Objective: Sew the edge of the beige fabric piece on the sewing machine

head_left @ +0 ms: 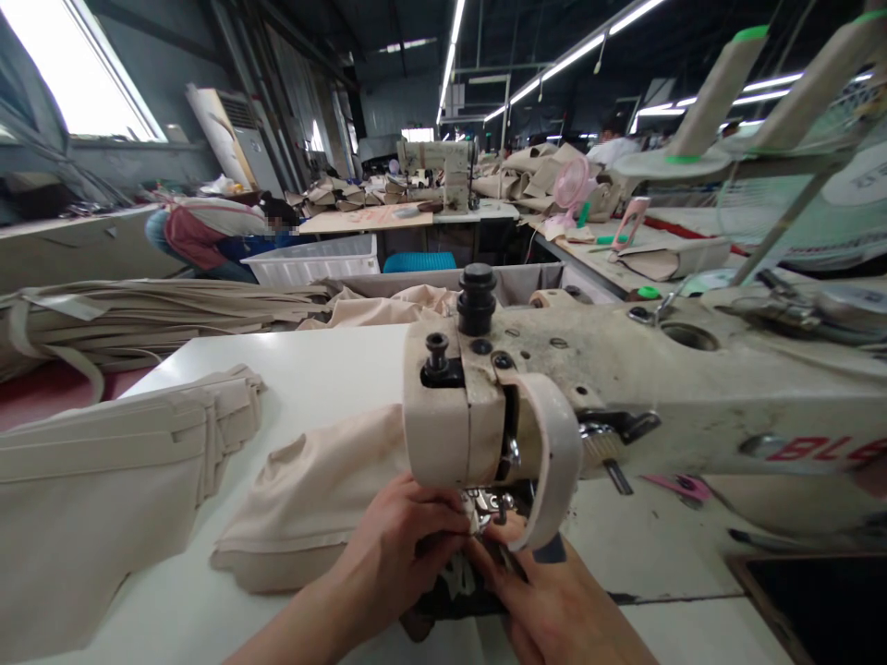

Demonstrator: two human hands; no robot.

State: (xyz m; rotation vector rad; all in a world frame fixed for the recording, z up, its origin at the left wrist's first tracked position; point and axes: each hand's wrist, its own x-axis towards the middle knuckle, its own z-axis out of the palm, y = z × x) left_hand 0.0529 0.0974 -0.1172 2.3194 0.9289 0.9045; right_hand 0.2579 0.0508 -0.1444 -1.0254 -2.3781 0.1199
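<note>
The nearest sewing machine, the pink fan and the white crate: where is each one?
Nearest sewing machine point(644, 374), head view, on its pale horizontal arm.
Pink fan point(572, 183), head view, on its round cage.
White crate point(319, 264), head view, on its wall.

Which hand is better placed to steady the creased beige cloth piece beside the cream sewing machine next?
Probably the left hand: it is nearer the beige cloth piece; the right hand is farther across, partly behind the curved cream guard.
</note>
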